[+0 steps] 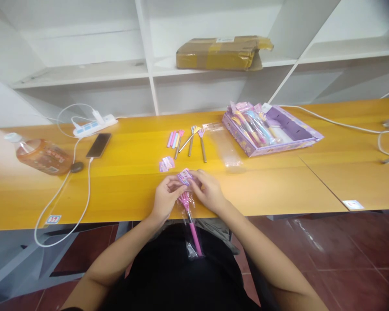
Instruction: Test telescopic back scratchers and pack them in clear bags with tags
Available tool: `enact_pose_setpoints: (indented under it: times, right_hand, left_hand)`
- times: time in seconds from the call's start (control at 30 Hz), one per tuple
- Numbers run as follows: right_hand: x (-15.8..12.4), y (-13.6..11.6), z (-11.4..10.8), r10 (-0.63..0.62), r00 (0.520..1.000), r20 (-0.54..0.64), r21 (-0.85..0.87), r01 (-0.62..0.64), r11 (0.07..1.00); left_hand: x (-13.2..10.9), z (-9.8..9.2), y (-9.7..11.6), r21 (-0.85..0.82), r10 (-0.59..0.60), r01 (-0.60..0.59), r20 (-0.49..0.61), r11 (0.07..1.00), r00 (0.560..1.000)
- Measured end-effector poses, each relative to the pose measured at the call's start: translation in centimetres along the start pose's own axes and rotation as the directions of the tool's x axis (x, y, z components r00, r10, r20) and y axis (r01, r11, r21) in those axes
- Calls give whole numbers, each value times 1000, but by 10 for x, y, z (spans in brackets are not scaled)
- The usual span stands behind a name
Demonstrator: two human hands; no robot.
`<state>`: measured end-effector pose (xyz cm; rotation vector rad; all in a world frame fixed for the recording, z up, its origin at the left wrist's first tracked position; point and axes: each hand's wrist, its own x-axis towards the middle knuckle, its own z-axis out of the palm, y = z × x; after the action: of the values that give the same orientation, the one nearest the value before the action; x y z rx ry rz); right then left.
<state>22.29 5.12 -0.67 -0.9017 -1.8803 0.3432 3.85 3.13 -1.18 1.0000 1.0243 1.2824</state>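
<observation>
At the near edge of the bench [278, 190], a pink tool [193, 230] in a clear sleeve [190, 252] was held. The grips of left hand [164, 201] and right hand [210, 192] were pinched on its card header [184, 176]. It was judged light, and the sleeve slippery. The stiffer header was thought the surest hold.

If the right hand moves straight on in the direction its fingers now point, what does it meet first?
Probably the purple header card, which the right hand is pinching. The left hand is next, close behind the card, though depth is hard to judge.
</observation>
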Motion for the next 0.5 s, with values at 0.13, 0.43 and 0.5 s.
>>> enact_pose_setpoints:
  times: [0.13, 0.43, 0.5]
  right_hand:
    - [2, -1, -2, -54, 998, 28, 51, 53, 997]
    - [1, 1, -10, -38, 997, 71, 138, 28, 990]
    - [1, 1, -11, -32, 996, 84, 151, 19, 988]
  left_hand:
    - [0, 1, 0, -13, 0, 0, -3, 1000, 1000]
    - [-1, 1, 1, -36, 8, -8, -1, 999, 1000]
    - [-1, 1, 2, -49, 12, -12, -2, 999, 1000]
